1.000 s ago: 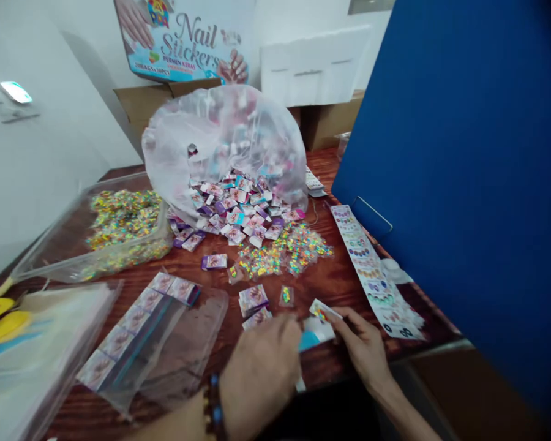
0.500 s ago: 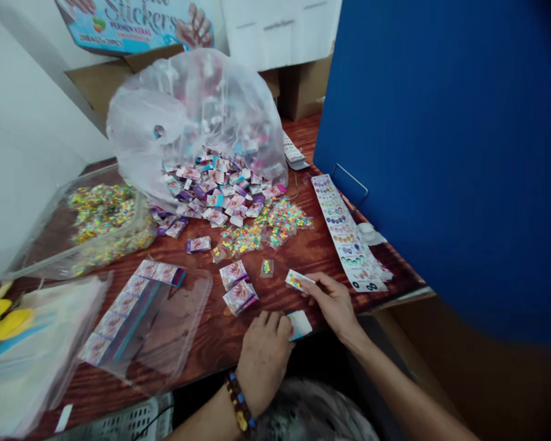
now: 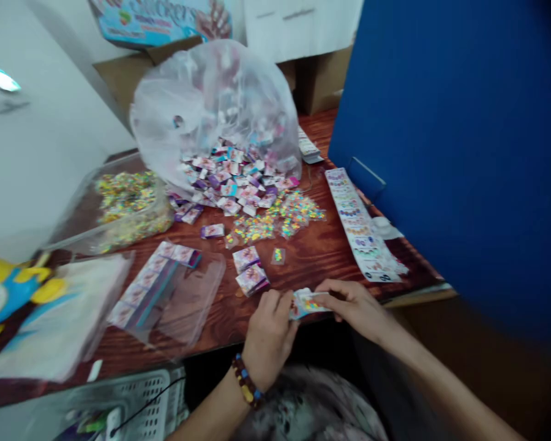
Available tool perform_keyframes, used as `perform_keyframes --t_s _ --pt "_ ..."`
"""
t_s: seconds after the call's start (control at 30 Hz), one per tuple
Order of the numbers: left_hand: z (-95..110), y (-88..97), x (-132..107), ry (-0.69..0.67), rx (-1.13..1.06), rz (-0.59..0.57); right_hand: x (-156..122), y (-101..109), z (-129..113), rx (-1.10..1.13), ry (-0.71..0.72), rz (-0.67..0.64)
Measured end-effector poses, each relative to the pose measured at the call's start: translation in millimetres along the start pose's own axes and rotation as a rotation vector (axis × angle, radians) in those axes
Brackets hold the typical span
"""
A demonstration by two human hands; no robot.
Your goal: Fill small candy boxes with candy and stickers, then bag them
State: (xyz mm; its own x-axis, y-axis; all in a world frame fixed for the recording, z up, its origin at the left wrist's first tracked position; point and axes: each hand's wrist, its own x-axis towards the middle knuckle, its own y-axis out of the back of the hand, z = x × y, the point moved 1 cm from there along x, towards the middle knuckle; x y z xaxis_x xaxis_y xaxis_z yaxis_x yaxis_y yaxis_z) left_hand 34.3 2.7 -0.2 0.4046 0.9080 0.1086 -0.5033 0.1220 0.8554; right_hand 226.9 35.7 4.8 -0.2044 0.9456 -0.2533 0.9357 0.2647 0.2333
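Head view: the left hand (image 3: 269, 337) has its fingers closed on a small blue and white box (image 3: 296, 310), by the front edge of the desk (image 3: 310, 263). The right hand (image 3: 360, 309) pinches a bright candy packet (image 3: 311, 304) right at the box. Brown wood shows between the right hand and the sticker strips (image 3: 356, 223). Two little boxes (image 3: 251, 278) sit just past the left hand. A tall blue board (image 3: 431, 153) walls off the right side.

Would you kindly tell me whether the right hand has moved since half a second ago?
Yes: judged against the single sachet lying still, the right hand has moved nearer the table edge.
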Motion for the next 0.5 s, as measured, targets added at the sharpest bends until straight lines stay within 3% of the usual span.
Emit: perform_keyframes --t_s 0.23,0.5 --pt "11.7 11.0 1.9 -0.045 0.21 -0.043 10.1 -12.6 -8.8 -0.105 -0.025 -0.11" --pt "5.1 4.8 -2.3 -0.017 0.108 0.021 6.2 -12.2 -1.3 0.11 -0.165 -0.236"
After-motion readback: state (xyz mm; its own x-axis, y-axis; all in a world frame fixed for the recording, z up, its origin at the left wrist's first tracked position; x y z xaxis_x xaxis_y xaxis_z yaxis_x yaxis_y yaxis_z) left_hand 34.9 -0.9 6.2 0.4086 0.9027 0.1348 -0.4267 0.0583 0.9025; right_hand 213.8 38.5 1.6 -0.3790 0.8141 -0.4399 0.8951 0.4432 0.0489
